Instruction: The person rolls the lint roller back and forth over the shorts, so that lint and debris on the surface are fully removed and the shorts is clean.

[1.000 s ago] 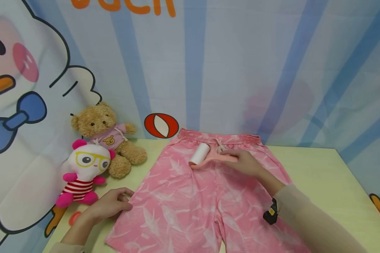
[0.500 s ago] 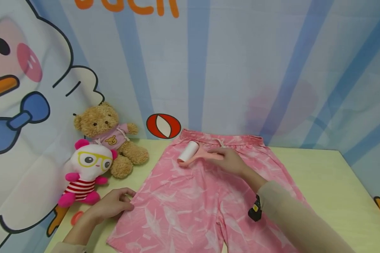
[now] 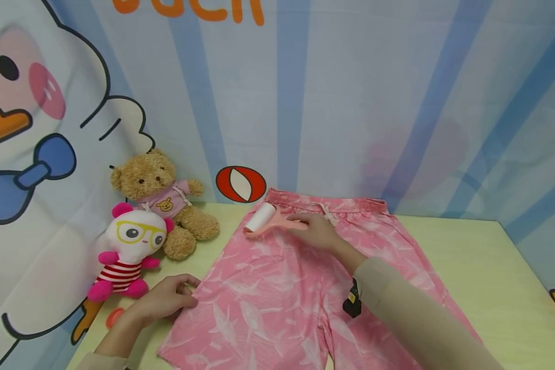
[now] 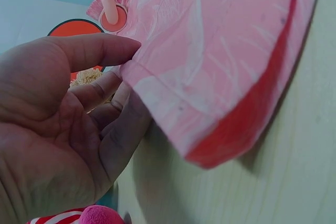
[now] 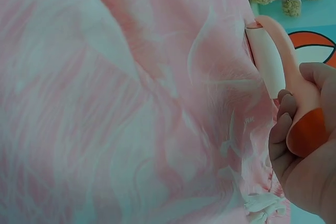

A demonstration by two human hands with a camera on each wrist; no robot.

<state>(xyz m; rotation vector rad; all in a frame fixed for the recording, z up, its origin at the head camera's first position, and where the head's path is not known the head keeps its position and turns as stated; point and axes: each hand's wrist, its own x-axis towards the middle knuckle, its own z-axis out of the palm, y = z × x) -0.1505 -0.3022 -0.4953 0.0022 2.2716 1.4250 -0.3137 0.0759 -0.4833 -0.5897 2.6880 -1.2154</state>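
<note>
Pink shorts (image 3: pixel 250 293) with a pale leaf-like print lie spread out, waistband at the back and drawstring at its middle. My right hand (image 3: pixel 318 234) grips the peach handle of a lint roller (image 3: pixel 260 218), whose white roll lies on the upper left of the shorts, just below the waistband. The handle's orange end (image 5: pixel 308 132) shows in the palm in the right wrist view. At the left side edge, my left hand (image 3: pixel 166 298) pinches the fabric (image 4: pixel 173 93), thumb above and fingers underneath; the hem beside it stands a little off the table.
A teddy bear (image 3: pixel 148 177) in a pink hoodie sits at the back left, with a panda plush (image 3: pixel 131 234) in yellow glasses before it. A small orange round thing (image 3: pixel 114 317) lies by the left forearm. A printed cloth backdrop (image 3: pixel 351 103) rises behind the pale table (image 3: pixel 490 272).
My right hand has moved the lint roller leftward across the top of the shorts, from near the drawstring toward the left side edge. The left hand keeps its place on the fabric.
</note>
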